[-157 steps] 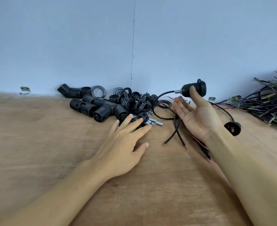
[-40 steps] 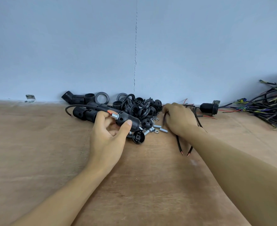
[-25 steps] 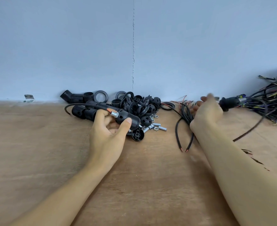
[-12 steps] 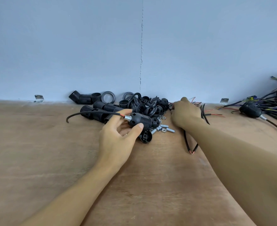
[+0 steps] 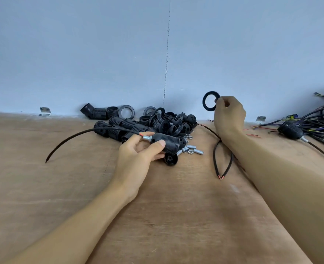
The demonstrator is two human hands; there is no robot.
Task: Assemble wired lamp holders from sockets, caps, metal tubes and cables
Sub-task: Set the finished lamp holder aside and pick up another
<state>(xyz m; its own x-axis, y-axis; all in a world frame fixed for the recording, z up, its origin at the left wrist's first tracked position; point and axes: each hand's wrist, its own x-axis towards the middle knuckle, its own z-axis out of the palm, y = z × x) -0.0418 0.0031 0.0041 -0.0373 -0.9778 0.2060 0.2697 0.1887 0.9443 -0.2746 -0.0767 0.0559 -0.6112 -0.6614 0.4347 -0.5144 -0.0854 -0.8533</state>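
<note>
Evidently a holder is nearly built: the left hand [image 5: 138, 161] grips a ribbed black plastic socket [image 5: 167, 142], its metal tube [image 5: 147, 138] and thin cable [image 5: 77, 138] trailing left, on the near side of the parts pile [image 5: 157, 122]. The right hand [image 5: 229, 115] pinches a flat black ring [image 5: 211, 101] aloft to the right; next, probably, it goes squarely onto the socket's threads.

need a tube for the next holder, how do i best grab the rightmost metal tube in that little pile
Probably pinch the metal tube across its middle from above, on its long sides. It lies flat on the table and may roll if nudged; its right end is free, while a nut sits by its left end.
</note>
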